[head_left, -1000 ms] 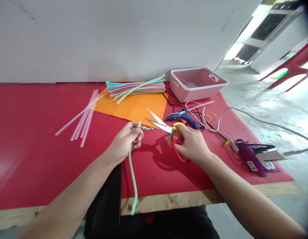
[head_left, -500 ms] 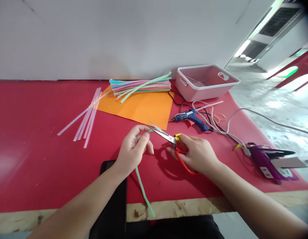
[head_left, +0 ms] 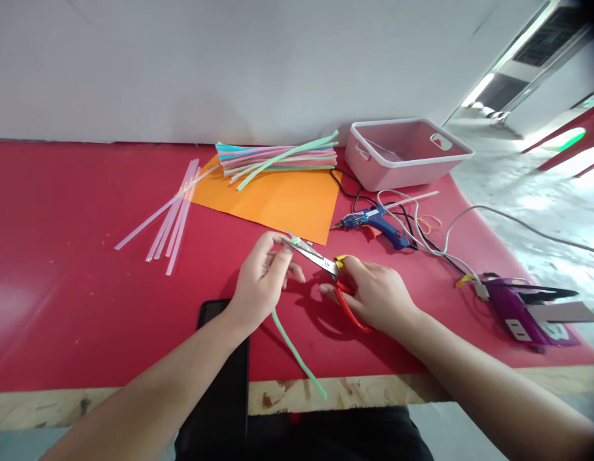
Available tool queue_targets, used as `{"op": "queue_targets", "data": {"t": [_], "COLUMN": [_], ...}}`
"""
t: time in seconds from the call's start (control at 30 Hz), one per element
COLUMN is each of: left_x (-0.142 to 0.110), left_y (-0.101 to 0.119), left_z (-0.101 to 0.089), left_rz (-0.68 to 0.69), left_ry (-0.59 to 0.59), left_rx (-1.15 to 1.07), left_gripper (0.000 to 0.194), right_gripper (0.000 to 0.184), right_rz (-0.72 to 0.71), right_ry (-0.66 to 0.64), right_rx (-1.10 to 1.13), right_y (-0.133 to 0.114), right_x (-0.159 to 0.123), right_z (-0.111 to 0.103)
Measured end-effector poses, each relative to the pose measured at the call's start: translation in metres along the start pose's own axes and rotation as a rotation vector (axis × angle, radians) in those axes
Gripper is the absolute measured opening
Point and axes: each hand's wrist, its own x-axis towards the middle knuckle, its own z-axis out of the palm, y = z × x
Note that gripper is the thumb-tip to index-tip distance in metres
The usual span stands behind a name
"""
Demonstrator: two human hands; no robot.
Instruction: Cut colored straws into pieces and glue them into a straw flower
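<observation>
My left hand point(head_left: 262, 282) pinches the top of a mint-green straw point(head_left: 297, 353), which trails down past the table's front edge. My right hand point(head_left: 376, 294) grips red-and-yellow-handled scissors point(head_left: 325, 269). The blades are closed on the straw's tip beside my left fingertips. Both hands hover over the red table cover point(head_left: 75, 307), just in front of an orange paper sheet point(head_left: 277, 198).
A bundle of coloured straws point(head_left: 277, 157) lies on the orange sheet's far edge. Clear sticks point(head_left: 172, 211) lie to the left. A blue glue gun point(head_left: 373, 221), cables, a white bin point(head_left: 407, 153) and a purple power strip point(head_left: 522, 314) are on the right. A black phone point(head_left: 224, 371) lies under my left forearm.
The scissor blades, wide open a second ago, have closed onto the straw's tip. My left hand shifted slightly right and the straw's hanging end swung rightward.
</observation>
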Motion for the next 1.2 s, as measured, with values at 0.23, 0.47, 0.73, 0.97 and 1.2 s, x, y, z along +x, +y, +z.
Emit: {"op": "queue_targets", "data": {"t": [0.23,0.47,0.73,0.97,1.2], "left_x": [0.004,0.003,0.006,0.006,0.007], "left_y": [0.0,0.003,0.001,-0.001,-0.004], "left_z": [0.002,0.003,0.003,0.003,0.001], "left_rz": [0.058,0.036,-0.056,-0.113,-0.154], "left_ry": [0.03,-0.024,-0.002,0.008,0.017], "left_rx": [-0.005,-0.037,-0.134,-0.127,-0.162], "left_gripper": [0.013,0.018,0.011,0.01,0.008], "right_gripper": [0.054,0.061,0.057,0.055,0.053], "right_rz": [0.004,0.021,0.027,0.044,0.039], "right_ry": [-0.021,-0.036,-0.189,-0.268,-0.276], "right_rx": [-0.015,-0.003,0.014,-0.014,0.118], "right_y": [0.001,0.0,-0.005,-0.017,-0.012], "right_x": [0.0,0.002,0.002,-0.001,0.002], "right_z": [0.003,0.003,-0.01,-0.024,-0.024]}}
